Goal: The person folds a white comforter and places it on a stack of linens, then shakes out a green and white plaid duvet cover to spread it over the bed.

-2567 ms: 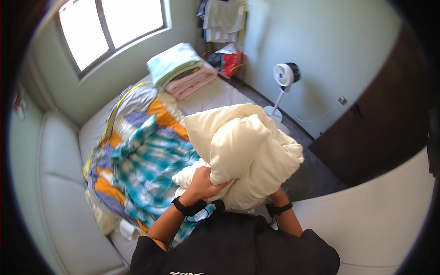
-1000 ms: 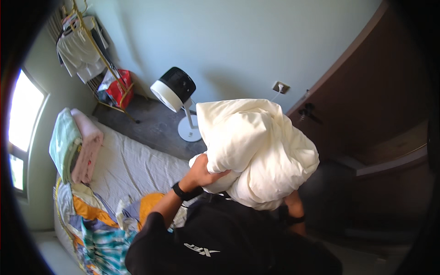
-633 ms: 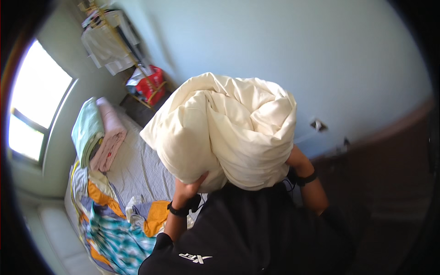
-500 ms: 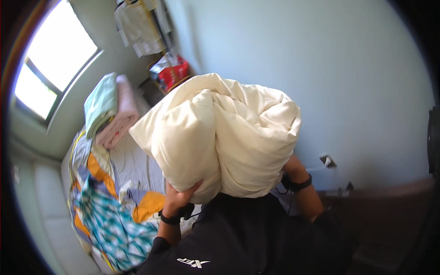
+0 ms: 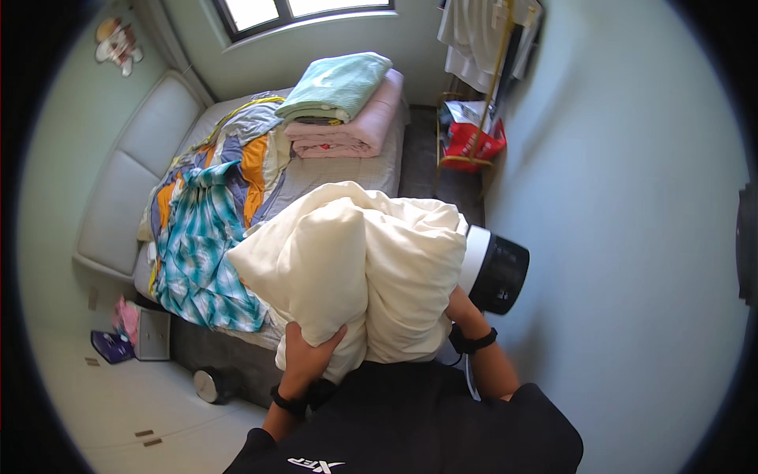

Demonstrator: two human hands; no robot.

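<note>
A bulky cream quilt [image 5: 403, 268], folded into a thick bundle, is held up against the front of my black shirt. My left hand [image 5: 310, 354] grips its lower left part, thumb spread over the fabric and the other fingers out of sight. My right hand [image 5: 459, 306] clasps the lower right side, with most of its fingers hidden by the quilt. Beyond the bundle is a bed [image 5: 316, 180], where a teal-and-white checked garment [image 5: 201, 245] lies crumpled over rumpled grey, orange and yellow bedding [image 5: 254, 170].
A folded green blanket [image 5: 335, 87] rests on a folded pink quilt [image 5: 347, 138] at the bed's far end. A white-and-black cylindrical appliance [image 5: 504, 272] stands right of my bundle. Farther back is a gold clothes rack [image 5: 491, 95] with a red bag [image 5: 471, 144]. A nightstand [image 5: 152, 335] is at left.
My view has turned left, bringing the bed and headboard into fuller sight. The cylindrical appliance and nightstand have come into view. Both hands keep hold of the cream quilt.
</note>
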